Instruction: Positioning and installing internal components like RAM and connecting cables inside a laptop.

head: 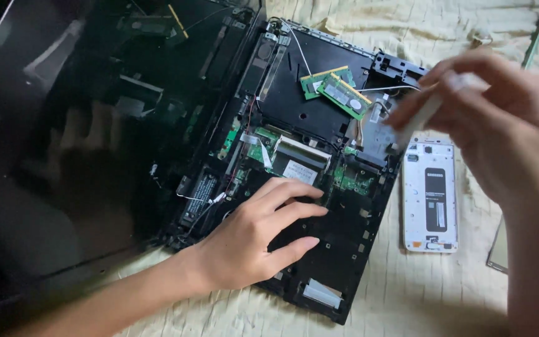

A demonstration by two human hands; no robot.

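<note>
The opened laptop base (319, 206) lies on cream cloth (419, 299), its green boards and memory sticks (338, 90) bare. The left hand (254, 240) rests flat on it, fingers spread. The blurred right hand (500, 125) pinches a pale tool (428, 109), too blurred to identify.

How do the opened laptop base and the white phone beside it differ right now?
The opened laptop base is black and large, with green circuit boards and two memory modules exposed; the white phone is small, slim and lies opened with its back off. The left hand rests flat on the laptop base, while nothing touches the white phone. The right hand, holding a blurred pale tool, hovers above both. Both lie flat on the cream cloth.
</note>
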